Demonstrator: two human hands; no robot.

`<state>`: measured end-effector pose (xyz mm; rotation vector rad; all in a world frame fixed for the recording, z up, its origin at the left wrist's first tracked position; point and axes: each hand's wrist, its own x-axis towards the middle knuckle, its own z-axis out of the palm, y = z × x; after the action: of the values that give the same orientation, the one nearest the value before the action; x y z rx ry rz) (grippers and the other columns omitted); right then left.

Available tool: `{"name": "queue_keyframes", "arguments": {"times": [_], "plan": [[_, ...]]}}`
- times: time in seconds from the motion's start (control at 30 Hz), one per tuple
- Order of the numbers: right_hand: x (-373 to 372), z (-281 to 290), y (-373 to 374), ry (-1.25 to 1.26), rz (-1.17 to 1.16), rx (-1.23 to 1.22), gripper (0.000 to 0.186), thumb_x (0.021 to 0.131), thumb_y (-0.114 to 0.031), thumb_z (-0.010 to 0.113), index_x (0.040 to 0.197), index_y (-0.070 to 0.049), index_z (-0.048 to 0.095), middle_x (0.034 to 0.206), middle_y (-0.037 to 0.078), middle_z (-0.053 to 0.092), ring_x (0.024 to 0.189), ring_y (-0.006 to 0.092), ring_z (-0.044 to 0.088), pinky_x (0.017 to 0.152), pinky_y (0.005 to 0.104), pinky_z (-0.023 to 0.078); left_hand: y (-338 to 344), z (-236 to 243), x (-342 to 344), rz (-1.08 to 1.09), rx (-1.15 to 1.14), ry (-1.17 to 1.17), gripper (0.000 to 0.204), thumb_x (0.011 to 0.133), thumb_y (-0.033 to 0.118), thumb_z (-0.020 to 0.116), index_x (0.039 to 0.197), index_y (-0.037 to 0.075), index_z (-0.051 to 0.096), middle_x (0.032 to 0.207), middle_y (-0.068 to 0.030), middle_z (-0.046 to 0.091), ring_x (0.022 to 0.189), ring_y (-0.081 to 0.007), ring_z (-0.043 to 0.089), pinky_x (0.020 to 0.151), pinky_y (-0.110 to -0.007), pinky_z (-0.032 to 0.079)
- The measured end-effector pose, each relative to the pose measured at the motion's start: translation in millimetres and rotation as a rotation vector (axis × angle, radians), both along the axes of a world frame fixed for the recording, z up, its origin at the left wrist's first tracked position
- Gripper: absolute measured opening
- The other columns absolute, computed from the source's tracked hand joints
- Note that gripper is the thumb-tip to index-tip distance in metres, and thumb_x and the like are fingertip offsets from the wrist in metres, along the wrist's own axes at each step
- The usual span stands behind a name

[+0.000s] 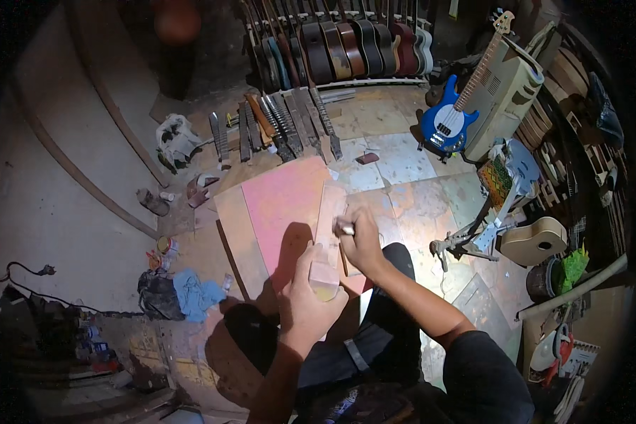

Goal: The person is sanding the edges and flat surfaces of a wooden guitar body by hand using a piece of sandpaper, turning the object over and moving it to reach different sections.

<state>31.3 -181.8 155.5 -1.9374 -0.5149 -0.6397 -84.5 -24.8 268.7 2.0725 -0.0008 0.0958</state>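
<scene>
A long pale piece of wood, shaped like a guitar neck (330, 205), lies tilted in front of me, its far end over a pink-faced board (279, 198). My left hand (307, 300) is wrapped round its near end, where a thicker block shows between thumb and fingers. Close to the wood's right edge, my right hand (364, 244) is closed in a pinch on a small, pale object (345, 228). What kind of thing that is I cannot make out. A thin dark strip shows just below the right hand.
Several loose guitar necks (286, 124) lie on the floor ahead, before a rack of guitars (353, 49). A blue electric bass (449, 116) stands at the far right. An acoustic guitar body (537, 240) is nearer on the right. Blue cloth (196, 291) lies at left.
</scene>
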Motion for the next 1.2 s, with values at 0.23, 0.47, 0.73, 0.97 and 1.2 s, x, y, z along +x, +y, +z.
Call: {"name": "queue_keyframes", "arguments": {"times": [0.23, 0.47, 0.73, 0.97, 1.2], "plan": [[-5.1, 23.3, 1.7, -0.041, -0.051, 0.016, 0.019, 0.08, 0.009, 0.066, 0.095, 0.001, 0.056, 0.09, 0.019, 0.055, 0.082, 0.0359, 0.055, 0.073, 0.0425, 0.046, -0.5, -5.9, -5.9, 0.017, 0.062, 0.011, 0.075, 0.072, 0.007, 0.078, 0.141, 0.015, 0.05, 0.119, -0.0214, 0.07, 0.109, -0.0366, 0.07, 0.093, -0.043, 0.056], [2.0, 4.5, -15.0, 0.026, 0.079, 0.072, 0.02, 0.087, 0.008, 0.066, 0.094, -0.001, 0.051, 0.085, 0.013, 0.055, 0.072, 0.0277, 0.057, 0.068, 0.037, 0.047, -2.0, -1.5, -4.8, -0.025, 0.051, 0.05, 0.073, 0.073, 0.01, 0.078, 0.14, 0.015, 0.051, 0.121, -0.0204, 0.068, 0.109, -0.0368, 0.069, 0.093, -0.043, 0.055], [-15.0, 34.4, -29.6, 0.386, 0.086, 0.712, 0.02, 0.103, -0.004, 0.055, 0.12, -0.005, 0.045, 0.094, 0.009, 0.06, 0.069, 0.0116, 0.056, 0.06, 0.0254, 0.047, 9.3, -8.6, -15.5, -0.066, 0.05, -0.009, 0.07, 0.073, 0.016, 0.078, 0.138, 0.013, 0.051, 0.137, -0.0208, 0.062, 0.116, -0.0426, 0.064, 0.097, -0.049, 0.053], [-16.4, 38.9, -26.5, 0.234, 0.109, 0.078, 0.117, 0.07, -0.024, 0.094, 0.158, -0.004, 0.02, 0.117, 0.011, 0.048, 0.106, 0.0226, 0.052, 0.091, 0.0359, 0.047, 20.9, -5.3, -17.2, -0.064, 0.029, 0.101, 0.074, 0.072, 0.009, 0.078, 0.141, 0.016, 0.051, 0.12, -0.02, 0.069, 0.112, -0.0337, 0.069, 0.095, -0.041, 0.055], [8.4, 82.1, -26.7, 0.147, 0.264, -0.206, 0.081, 0.075, -0.025, 0.087, 0.143, -0.006, 0.048, 0.124, 0.019, 0.051, 0.115, 0.0337, 0.056, 0.1, 0.0423, 0.048, 38.1, -6.3, -16.4, -0.077, 0.084, 0.097, 0.075, 0.069, 0.011, 0.079, 0.139, 0.017, 0.052, 0.123, -0.019, 0.068, 0.116, -0.0357, 0.067, 0.1, -0.043, 0.052]]}}
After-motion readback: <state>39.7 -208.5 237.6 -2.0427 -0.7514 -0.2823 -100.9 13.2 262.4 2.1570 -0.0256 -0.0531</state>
